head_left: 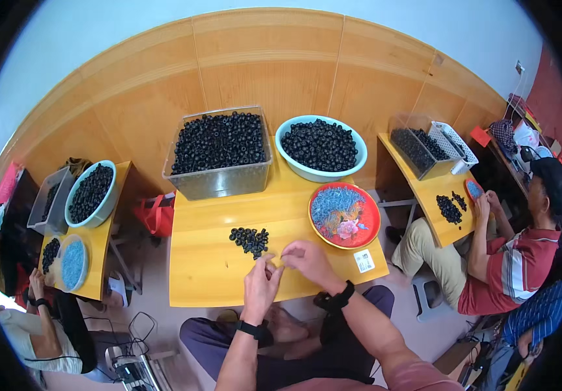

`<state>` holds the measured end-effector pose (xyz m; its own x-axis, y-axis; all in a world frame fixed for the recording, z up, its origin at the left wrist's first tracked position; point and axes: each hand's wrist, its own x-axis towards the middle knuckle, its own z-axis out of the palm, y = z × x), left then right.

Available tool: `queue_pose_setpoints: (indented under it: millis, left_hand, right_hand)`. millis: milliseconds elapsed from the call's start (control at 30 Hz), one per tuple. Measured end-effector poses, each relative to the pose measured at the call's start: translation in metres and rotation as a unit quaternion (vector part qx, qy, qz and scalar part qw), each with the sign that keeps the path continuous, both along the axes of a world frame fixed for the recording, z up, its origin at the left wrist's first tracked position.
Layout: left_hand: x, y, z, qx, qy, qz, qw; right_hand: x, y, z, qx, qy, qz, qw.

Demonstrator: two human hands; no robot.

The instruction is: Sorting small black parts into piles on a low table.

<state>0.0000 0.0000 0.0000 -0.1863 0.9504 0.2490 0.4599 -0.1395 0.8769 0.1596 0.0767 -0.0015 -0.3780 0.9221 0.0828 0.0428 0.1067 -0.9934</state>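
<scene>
find the small black rings (250, 242) in a loose pile, just beyond the left hand (261, 289), lying directly on the yellow wooden table (209, 277). see the left hand with thumb and fingers bent together in a pinch, near to the lower edge of this pile. see also the right hand (310, 264) with fingers bent and tips brought close to the left ones. cannot tell, for either hand, about a small piece gripped between the fingertips: too tiny to distinguish there. notice a dark band (249, 328) on the left wrist and a black band (336, 298) on the right wrist.

beyond the right hand and a little to its right, find a red round tray (376, 220) with a flower picture, holding many thin blue pieces (336, 201). to the right of the right hand, see a white label (363, 261), near to the tray. farther beyond both hands, find a light blue basin (322, 174) and, on its left, a clear plastic box (219, 186), both filled with black pieces.

well to the left of the left hand, see a red bag (157, 215) and, farther, another table (100, 251). well to the right of the right hand, see a seated co-worker (515, 264) in a red shirt. far beyond the hands, see a wooden wall (268, 72).
</scene>
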Motion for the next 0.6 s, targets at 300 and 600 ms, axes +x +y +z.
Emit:
queue_pose_setpoints:
  millis: [300,600]
  left_hand:
    - [0.001,-0.004,0.005,0.037,-0.032,0.001,0.999]
    - [-0.003,0.000,-0.009,0.067,-0.005,0.015,0.998]
  right_hand:
    - [0.028,0.106,0.127,0.197,0.068,-0.262,0.942]
    - [-0.032,0.049,0.036,0.264,-0.286,0.014,0.921]
